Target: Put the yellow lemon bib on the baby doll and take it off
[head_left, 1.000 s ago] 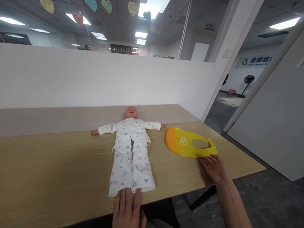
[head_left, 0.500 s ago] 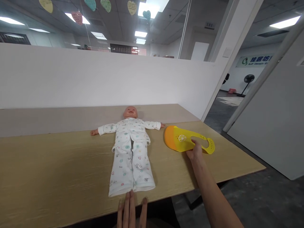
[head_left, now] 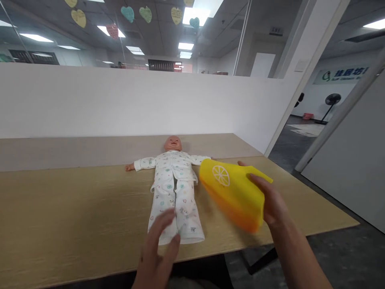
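Observation:
A yellow and orange baby bib (head_left: 237, 184) with a white citrus slice print is held up by my right hand (head_left: 272, 200). The thumb lies on its front face and the other fingers are behind it. Its lower orange part is blurred. My left hand (head_left: 159, 245) is raised over the table's front edge, fingers curved apart, with nothing in it. Beyond it a baby doll (head_left: 173, 160) lies on its back in white printed pajamas, arms spread. The bib hides the doll's hand on the right.
The wooden table (head_left: 90, 208) runs along a low white wall (head_left: 120, 100) with glass above it. At the right, a door (head_left: 345, 160) stands ajar beside the opening. Farther off are a black fan (head_left: 333, 99) and a pink basin (head_left: 308, 116).
My right hand has lifted the bib off the table and turned it, closer to me and beside the doll. My left hand has risen from the table edge, fingers spreading.

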The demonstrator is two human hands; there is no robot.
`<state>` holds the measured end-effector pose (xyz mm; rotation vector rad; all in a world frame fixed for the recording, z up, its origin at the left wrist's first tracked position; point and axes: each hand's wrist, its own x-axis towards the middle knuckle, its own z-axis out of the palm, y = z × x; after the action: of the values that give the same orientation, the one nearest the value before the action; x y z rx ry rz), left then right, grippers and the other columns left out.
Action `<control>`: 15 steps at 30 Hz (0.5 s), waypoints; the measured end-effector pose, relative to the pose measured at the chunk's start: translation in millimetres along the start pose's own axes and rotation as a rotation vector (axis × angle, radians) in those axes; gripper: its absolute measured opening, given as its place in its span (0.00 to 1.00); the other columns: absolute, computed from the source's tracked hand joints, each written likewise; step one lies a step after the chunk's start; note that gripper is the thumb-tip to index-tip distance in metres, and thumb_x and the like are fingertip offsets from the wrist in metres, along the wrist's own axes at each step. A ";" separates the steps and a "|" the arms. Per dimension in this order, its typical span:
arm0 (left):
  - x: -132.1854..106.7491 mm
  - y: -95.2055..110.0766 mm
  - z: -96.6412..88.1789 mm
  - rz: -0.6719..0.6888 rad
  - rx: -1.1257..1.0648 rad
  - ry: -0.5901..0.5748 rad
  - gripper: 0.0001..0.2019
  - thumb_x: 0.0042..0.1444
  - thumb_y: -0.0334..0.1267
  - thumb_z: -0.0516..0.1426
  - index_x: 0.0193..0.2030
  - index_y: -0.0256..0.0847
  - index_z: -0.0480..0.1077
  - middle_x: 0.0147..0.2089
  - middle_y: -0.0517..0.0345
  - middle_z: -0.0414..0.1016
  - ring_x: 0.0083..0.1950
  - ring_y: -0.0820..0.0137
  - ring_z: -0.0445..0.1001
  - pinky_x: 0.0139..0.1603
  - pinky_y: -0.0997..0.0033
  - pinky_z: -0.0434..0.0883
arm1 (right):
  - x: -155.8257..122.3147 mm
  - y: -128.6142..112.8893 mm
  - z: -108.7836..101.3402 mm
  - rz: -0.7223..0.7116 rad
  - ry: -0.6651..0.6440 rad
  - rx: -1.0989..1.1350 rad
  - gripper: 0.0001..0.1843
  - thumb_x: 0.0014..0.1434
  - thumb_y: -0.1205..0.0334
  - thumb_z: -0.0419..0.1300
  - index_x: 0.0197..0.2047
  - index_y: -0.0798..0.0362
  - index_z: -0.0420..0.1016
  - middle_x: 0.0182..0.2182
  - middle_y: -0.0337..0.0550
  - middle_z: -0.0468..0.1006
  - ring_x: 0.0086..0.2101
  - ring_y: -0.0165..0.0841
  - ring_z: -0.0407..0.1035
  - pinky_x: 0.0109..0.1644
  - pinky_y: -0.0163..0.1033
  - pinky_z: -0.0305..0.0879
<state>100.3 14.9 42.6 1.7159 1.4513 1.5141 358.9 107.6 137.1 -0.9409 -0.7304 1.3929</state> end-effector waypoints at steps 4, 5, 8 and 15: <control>47.8 -7.4 -11.5 -0.373 -0.479 -0.179 0.23 0.49 0.49 0.57 0.51 0.40 0.71 0.56 0.45 0.72 0.54 0.55 0.72 0.51 0.55 0.72 | -29.3 -14.5 19.0 0.069 -0.153 -0.117 0.38 0.45 0.57 0.64 0.61 0.44 0.63 0.41 0.45 0.79 0.37 0.43 0.75 0.40 0.47 0.73; 52.2 -10.2 -17.7 -0.436 -0.574 -0.241 0.22 0.47 0.49 0.58 0.47 0.39 0.74 0.51 0.45 0.76 0.50 0.54 0.75 0.48 0.55 0.73 | -32.5 -15.7 22.7 0.074 -0.193 -0.145 0.39 0.44 0.58 0.65 0.61 0.43 0.63 0.40 0.44 0.79 0.37 0.42 0.75 0.40 0.47 0.72; 55.7 -15.0 -42.2 -0.530 -0.728 -0.373 0.16 0.39 0.47 0.62 0.33 0.41 0.78 0.36 0.48 0.80 0.38 0.55 0.78 0.40 0.57 0.75 | -34.0 -16.7 35.1 0.076 -0.310 -0.216 0.39 0.44 0.59 0.65 0.61 0.43 0.63 0.40 0.43 0.80 0.38 0.41 0.75 0.43 0.47 0.72; 88.6 -0.2 -68.2 -0.498 -0.610 -0.521 0.20 0.35 0.49 0.65 0.36 0.40 0.78 0.36 0.46 0.80 0.43 0.49 0.77 0.45 0.50 0.72 | -8.5 -20.9 69.8 -0.041 -0.490 -0.226 0.32 0.46 0.60 0.63 0.56 0.50 0.69 0.51 0.48 0.74 0.48 0.43 0.71 0.51 0.48 0.68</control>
<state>26.2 72.2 103.7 1.1418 0.9148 0.9899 307.2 108.3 189.0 -0.7523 -1.2890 1.5441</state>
